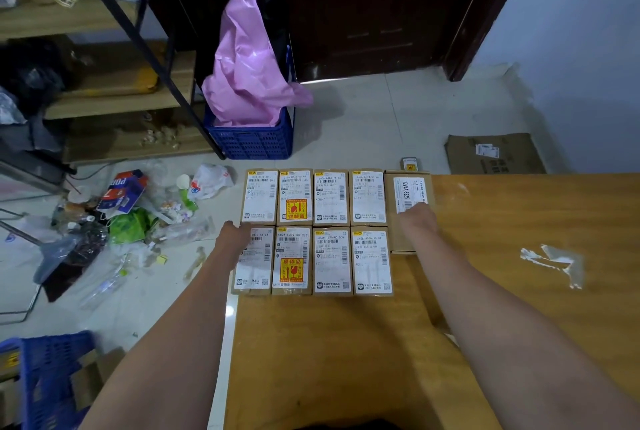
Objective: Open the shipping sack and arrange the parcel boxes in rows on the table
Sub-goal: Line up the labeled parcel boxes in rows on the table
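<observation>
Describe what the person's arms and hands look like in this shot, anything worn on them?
Both forearms are bare from where they enter the frame to the wrists, with no sleeves showing. The left hand and right hand wear no gloves, and no watch, bracelet or ring can be seen. The picture is slightly blurred at the hands, so small details cannot be ruled out.

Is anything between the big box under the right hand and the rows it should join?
Nothing visible. The big box already sits against the right end of the rows; the right hand rests on it.
</observation>
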A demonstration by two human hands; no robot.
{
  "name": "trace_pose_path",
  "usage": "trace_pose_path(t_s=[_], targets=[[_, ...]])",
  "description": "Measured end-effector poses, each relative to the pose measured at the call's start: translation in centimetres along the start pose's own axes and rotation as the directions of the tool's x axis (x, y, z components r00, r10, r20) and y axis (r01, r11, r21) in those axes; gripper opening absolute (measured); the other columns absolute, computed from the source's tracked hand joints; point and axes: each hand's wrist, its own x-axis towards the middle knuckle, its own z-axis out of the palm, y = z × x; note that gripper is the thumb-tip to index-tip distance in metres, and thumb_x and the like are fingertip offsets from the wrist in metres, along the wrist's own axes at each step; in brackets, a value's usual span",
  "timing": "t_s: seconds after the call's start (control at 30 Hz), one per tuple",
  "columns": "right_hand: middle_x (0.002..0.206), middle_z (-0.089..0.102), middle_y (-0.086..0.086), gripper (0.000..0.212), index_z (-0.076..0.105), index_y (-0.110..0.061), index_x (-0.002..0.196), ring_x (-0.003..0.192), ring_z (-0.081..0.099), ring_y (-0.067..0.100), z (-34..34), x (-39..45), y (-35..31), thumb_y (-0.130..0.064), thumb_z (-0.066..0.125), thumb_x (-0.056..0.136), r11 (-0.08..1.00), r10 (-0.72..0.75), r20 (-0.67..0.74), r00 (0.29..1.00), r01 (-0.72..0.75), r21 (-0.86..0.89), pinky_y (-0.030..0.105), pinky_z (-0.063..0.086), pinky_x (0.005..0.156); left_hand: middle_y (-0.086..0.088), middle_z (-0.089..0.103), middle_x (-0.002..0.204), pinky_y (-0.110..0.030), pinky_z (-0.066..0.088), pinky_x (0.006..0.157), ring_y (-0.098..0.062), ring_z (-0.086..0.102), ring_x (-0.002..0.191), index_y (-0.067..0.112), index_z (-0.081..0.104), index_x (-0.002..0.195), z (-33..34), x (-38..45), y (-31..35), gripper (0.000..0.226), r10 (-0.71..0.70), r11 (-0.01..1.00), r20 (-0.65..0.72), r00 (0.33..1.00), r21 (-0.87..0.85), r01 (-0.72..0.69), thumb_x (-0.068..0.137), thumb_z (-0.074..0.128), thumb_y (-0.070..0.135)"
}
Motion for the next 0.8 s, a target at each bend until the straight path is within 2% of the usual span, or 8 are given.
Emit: trace_pose_path(t_s=[0.1,0.17,0.23,0.3,0.37,0.47,0.63,0.8], targets=[[0.095,0.06,0.005,0.018,0.055,-0.007,0.11,0.072,0.058,0.018,0.5,-1.8,-0.1,-0.014,0.054,0.094,0.996,-0.02,0.103,0.995,0.029,-0.088,0.026,0.039,0.048,-0.02,0.051,0.137,-0.038,0.044,0.088,-0.038,0.052,0.12,-0.004,0.037,0.142,-0.4,-0.6,-0.7,0.056,-0.003,1.0,0.025,1.0,-0.01,0.003,0.098,0.045,0.03],[0.085,0.058,0.003,0.022,0.058,-0.003,0.11,0.062,0.053,0.015,1.1,-2.4,0.1,-0.013,0.054,0.092,0.993,-0.01,0.131,0.991,0.025,-0.115,0.025,0.04,0.046,-0.02,0.056,0.129,-0.042,0.048,0.091,-0.037,0.056,0.113,-0.005,0.046,0.133,-0.8,-0.7,-1.3,0.053,-0.013,1.0,0.052,0.999,-0.027,0.014,0.095,0.046,0.033],[0.086,0.062,0.004,0.024,0.06,-0.005,0.111,0.066,0.058,0.017,1.6,-2.8,0.3,-0.012,0.054,0.089,0.993,-0.021,0.156,0.988,0.039,-0.112,0.025,0.046,0.05,-0.019,0.057,0.126,-0.042,0.048,0.093,-0.037,0.057,0.111,-0.001,0.046,0.132,-0.9,0.1,-2.4,0.055,-0.018,0.999,0.086,0.996,-0.044,0.022,0.092,0.046,0.037],[0.085,0.062,0.005,0.024,0.059,-0.005,0.11,0.067,0.059,0.018,1.7,-3.2,0.3,-0.01,0.052,0.088,0.994,-0.022,0.164,0.986,0.038,-0.098,0.025,0.047,0.051,-0.018,0.058,0.127,-0.05,0.048,0.098,-0.037,0.058,0.111,0.003,0.046,0.134,-0.8,1.3,-3.5,0.062,-0.03,0.999,0.107,0.994,-0.034,0.034,0.087,0.046,0.043],[0.081,0.059,0.005,0.021,0.057,-0.006,0.108,0.071,0.061,0.019,1.7,-3.3,0.3,-0.008,0.051,0.088,0.996,-0.019,0.162,0.987,0.032,-0.082,0.028,0.052,0.056,-0.018,0.06,0.124,-0.051,0.05,0.096,-0.037,0.06,0.107,0.003,0.047,0.133,-0.8,0.8,-3.8,0.056,-0.041,0.998,0.125,0.991,-0.047,0.047,0.092,0.046,0.041],[0.082,0.059,0.006,0.017,0.054,-0.007,0.103,0.084,0.066,0.023,1.8,-3.4,0.2,-0.005,0.05,0.087,0.999,-0.012,0.158,0.987,0.019,-0.044,0.032,0.058,0.073,-0.016,0.061,0.112,-0.039,0.052,0.076,-0.033,0.061,0.093,0.0,0.048,0.127,-1.0,-2.6,-2.6,0.042,-0.064,0.996,0.141,0.988,-0.047,0.071,0.101,0.043,0.033],[0.096,0.066,0.011,0.019,0.054,-0.006,0.103,0.089,0.067,0.025,2.2,-3.1,0.6,-0.005,0.049,0.085,0.999,-0.027,0.157,0.987,0.024,0.025,0.04,0.06,0.082,-0.015,0.063,0.107,-0.032,0.046,0.056,-0.027,0.062,0.078,0.003,0.051,0.127,-0.8,-2.8,-3.2,0.041,-0.077,0.995,0.174,0.982,-0.055,0.088,0.104,0.039,0.034],[0.096,0.066,0.011,0.012,0.052,-0.007,0.098,0.09,0.067,0.026,2.2,-3.1,0.5,-0.004,0.049,0.086,0.999,-0.039,0.144,0.989,0.038,0.011,0.04,0.06,0.082,-0.019,0.067,0.119,-0.035,0.052,0.064,-0.033,0.067,0.093,0.004,0.052,0.131,-1.0,-2.7,-3.9,0.045,-0.095,0.989,0.221,0.971,-0.092,0.118,0.103,0.04,0.038]])
